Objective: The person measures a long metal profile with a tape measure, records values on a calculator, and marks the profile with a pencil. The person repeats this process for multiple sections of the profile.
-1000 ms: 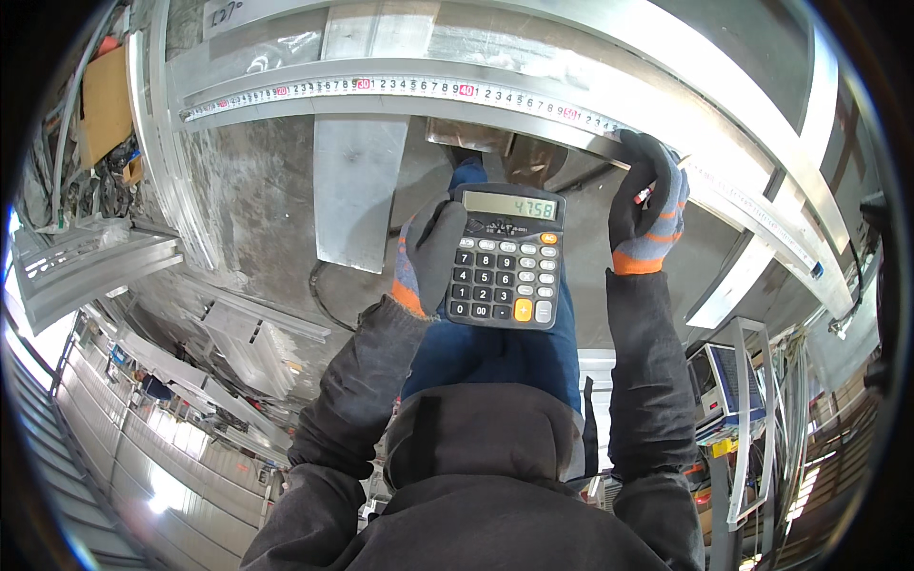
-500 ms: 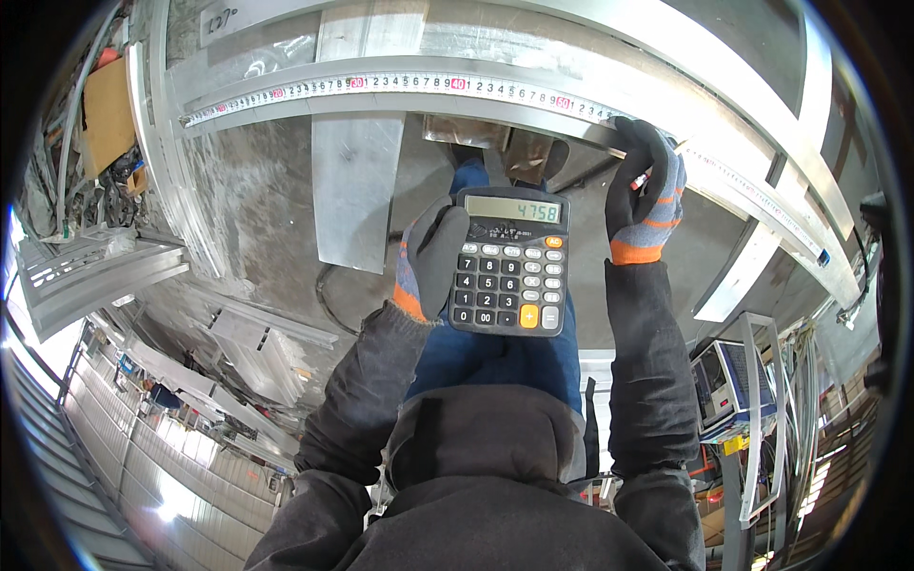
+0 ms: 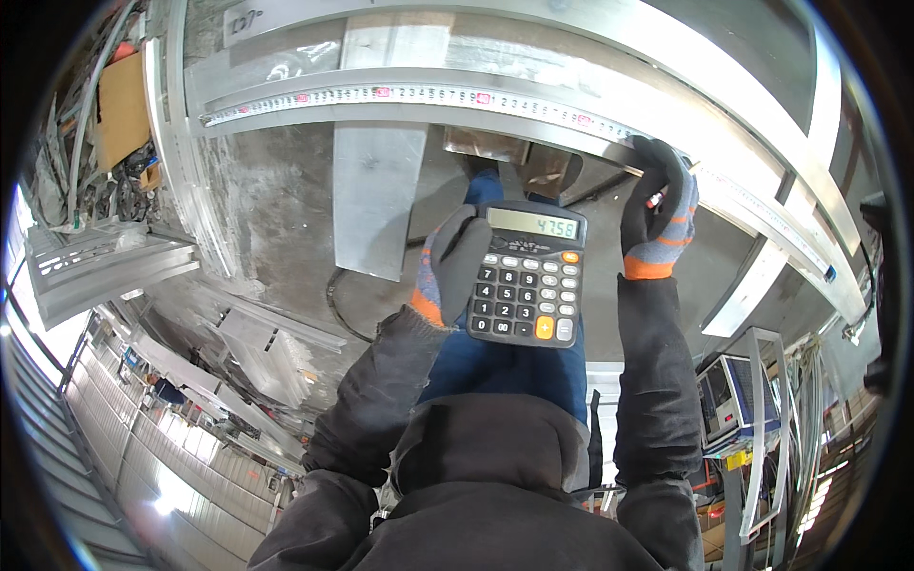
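A black desk calculator with grey and orange keys lies face-up in my gloved left hand, whose thumb rests over its left edge. Its display is lit with digits. My gloved right hand is curled at the near edge of a long silver metal bar. Between its fingers sits a slim pencil; only its red and white end and a pale tip show. A white tape measure blade with black and red marks runs lengthwise along the bar, passing my right fingertips.
Flat metal pieces cross beneath the bar. A black cable curves on the grey floor. At the left are a cardboard piece and a slatted metal frame. A blue-and-white boxy machine stands at the lower right.
The whole view has shifted slightly, so the bar, calculator and both hands appear a little further right and lower. Both hands keep their holds, and the calculator's display looks much the same.
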